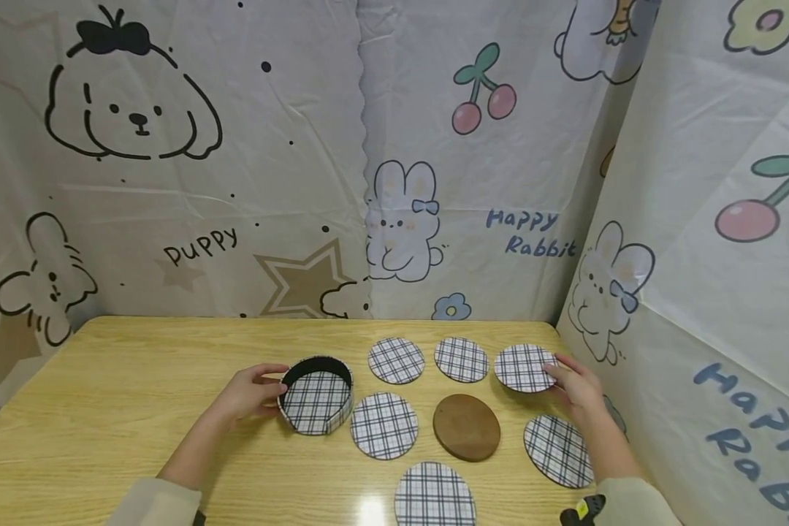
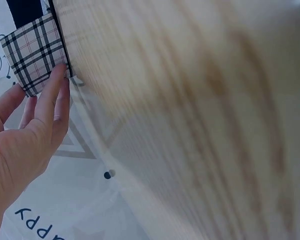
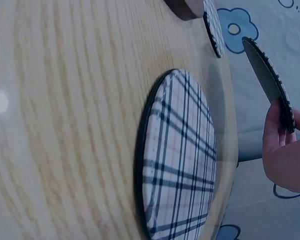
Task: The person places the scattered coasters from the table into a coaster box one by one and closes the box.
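Pale sleeves point(image 1: 154, 502) are nearest, and beyond them the right hand point(image 1: 577, 386) pinches a plaid coaster point(image 1: 522, 367) by its right edge between its fingers point(image 3: 272, 120), off the tabletop point(image 1: 138, 365). Well apart from it, the left hand point(image 1: 246, 394) grips the side of an open box point(image 1: 340, 415), fingers bent about the wall. Between the hands lie a brown disc point(image 1: 467, 428) and several loose coasters point(image 1: 384, 426). Whether the plaid round point(image 1: 315, 402) inside the box is a coaster or lining, I can't tell. What worries me is that edge pinch: the coaster's other side hangs unsupported, so a loosened grip could let it tip or drop. Carried too low, it might clip the disc or a loose neighbour. Too firm a push from the left could slide the box.
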`<state>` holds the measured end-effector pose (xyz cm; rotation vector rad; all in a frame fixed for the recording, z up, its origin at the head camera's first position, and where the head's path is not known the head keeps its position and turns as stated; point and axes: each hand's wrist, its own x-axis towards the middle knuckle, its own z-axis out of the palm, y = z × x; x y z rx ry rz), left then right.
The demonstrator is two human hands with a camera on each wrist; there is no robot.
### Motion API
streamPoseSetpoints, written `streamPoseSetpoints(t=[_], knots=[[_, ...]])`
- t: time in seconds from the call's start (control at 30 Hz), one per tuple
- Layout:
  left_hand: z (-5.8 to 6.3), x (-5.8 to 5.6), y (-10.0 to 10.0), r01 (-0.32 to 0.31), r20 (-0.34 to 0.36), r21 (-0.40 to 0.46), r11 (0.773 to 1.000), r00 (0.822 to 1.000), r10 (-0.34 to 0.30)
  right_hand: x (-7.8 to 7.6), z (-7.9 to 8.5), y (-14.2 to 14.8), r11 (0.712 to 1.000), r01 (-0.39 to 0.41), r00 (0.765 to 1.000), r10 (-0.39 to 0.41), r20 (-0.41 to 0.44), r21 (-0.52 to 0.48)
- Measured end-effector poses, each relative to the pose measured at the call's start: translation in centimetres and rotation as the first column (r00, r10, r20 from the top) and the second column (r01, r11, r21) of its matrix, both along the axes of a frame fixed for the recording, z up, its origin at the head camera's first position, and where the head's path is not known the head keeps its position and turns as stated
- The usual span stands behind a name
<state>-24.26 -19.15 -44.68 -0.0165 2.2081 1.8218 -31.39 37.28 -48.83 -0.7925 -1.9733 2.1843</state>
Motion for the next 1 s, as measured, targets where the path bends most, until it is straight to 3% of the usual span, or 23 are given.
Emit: streamPoseSetpoints(t=[0.1, 0.33, 0.47, 1.0], knots=[[-0.1, 0.0, -0.1, 0.004, 0.001, 0.01, 1.0, 1.0, -0.004, 0.3, 0.8, -0.9, 0.999, -0.041, 0.999, 0.041, -0.025, 0.006], [-0.1, 0.0, -0.1, 0.007, 0.001, 0.015, 1.0, 1.0, -0.007, 3.3, 6.1, -5.3, 0.987, -0.163, 0.985, 0.164, -0.061, 0.011], [-0.2, 0.0, -0.2, 0.003, 0.003, 0.019, 1.0, 1.0, -0.003, 4.6, 8.0, -7.4, 0.976, -0.215, 0.973, 0.215, -0.083, 0.006], [-0.2, -0.1, -0.2, 0.004, 0.017, 0.028, 1.0, 1.0, -0.005, 4.8, 8.4, -11.9, 0.956, -0.292, 0.949, 0.291, -0.124, 0.011]])
